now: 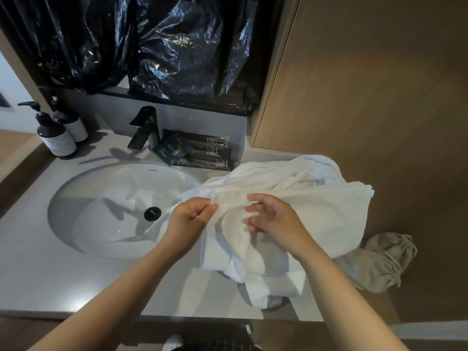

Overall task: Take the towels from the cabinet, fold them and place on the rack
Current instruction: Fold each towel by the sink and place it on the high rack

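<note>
Left hand (192, 219) pinches the hem of the white towel (316, 211) and right hand (274, 220) curls into its cloth, heaped at the right edge of the countertop (38, 274) beside the sink (83, 198); folding looks barely begun, so next comes finding corners and spreading it flat.

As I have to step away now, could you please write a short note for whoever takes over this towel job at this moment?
Left hand: pinches the hem of the top towel.
Right hand: fingers curled into the same towel, close beside the left.
Towels: a loose white pile on the counter, right of the sink, one edge lying over its rim.
Done: towels are out on the counter.
Left: fold the top towel and the rest, then place them on the rack, which is not in view.
</note>
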The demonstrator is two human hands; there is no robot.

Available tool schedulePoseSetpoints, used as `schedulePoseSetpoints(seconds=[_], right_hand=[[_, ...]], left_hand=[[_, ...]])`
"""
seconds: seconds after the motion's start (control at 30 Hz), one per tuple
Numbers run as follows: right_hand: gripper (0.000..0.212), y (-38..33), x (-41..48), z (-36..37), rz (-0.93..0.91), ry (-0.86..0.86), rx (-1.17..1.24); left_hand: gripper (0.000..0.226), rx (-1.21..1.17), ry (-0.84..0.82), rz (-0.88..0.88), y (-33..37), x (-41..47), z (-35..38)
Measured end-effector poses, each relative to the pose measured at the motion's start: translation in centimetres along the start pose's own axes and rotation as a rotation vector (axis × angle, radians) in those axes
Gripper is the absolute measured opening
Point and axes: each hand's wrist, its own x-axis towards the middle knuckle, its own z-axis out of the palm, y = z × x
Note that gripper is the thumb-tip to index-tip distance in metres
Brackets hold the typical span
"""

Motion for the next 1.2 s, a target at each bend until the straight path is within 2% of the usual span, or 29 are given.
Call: schedulePoseSetpoints(seconds=[0.07, 0.13, 0.2, 0.33, 0.5, 0.57, 0.7, 0.83, 0.9, 1.0, 1.13, 1.2], right_hand=[[0.038, 0.2, -0.3, 0.2, -0.054, -0.078, -0.196], [0.027, 0.4, -0.5, 0.6, -0.083, -0.122, -0.331], [0.013, 0.4, -0.2, 0.9, -0.136, -0.082, -0.348], [0.010, -0.7, 0.8, 1.7, -0.198, 0.016, -0.270], [0.009, -1.7, 2.7, 2.2, -0.208, 0.161, -0.464], [0.012, -1.7, 2.8, 2.2, -0.190, 0.114, -0.432], [0.036, -1.4, 2.8, 1.7, -0.142, -0.120, -0.299], [0.017, -1.7, 3.0, 1.2, -0.120, -0.212, -0.266], [0.012, -1.8, 3.2, 1.4, -0.156, -0.169, -0.304], [0.024, -1.6, 3.7, 2.0, -0.229, -0.035, -0.377], [0.028, -0.9, 3.9, 2.6, -0.277, 0.066, -0.418], [0.028, -0.8, 4.0, 2.7, -0.276, 0.092, -0.421]], left_hand=[[0.043, -0.006, -0.012, -0.002, 0.1, -0.1, 0.1], [0.043, -0.019, -0.022, -0.008, 0.1, -0.2, 0.0], [0.040, -0.019, -0.020, -0.010, 0.0, -0.2, -0.1], [0.043, 0.003, -0.038, 0.036, 0.3, -0.3, -0.3], [0.032, -0.046, -0.078, 0.004, 0.4, -0.5, -0.2], [0.031, -0.028, -0.084, 0.026, 0.5, -0.8, -0.3], [0.030, 0.035, -0.092, 0.041, -0.2, -1.3, -0.6], [0.015, -0.028, 0.048, 0.007, -1.2, -2.1, -0.8], [0.010, 0.041, 0.137, 0.059, -1.8, -2.9, -1.0], [0.005, 0.187, 0.241, 0.118, -2.4, -4.3, -0.8], [0.021, 0.151, 0.140, 0.089, -3.0, -5.8, 0.6], [0.021, 0.102, 0.083, 0.042, -2.9, -6.2, 1.7]])
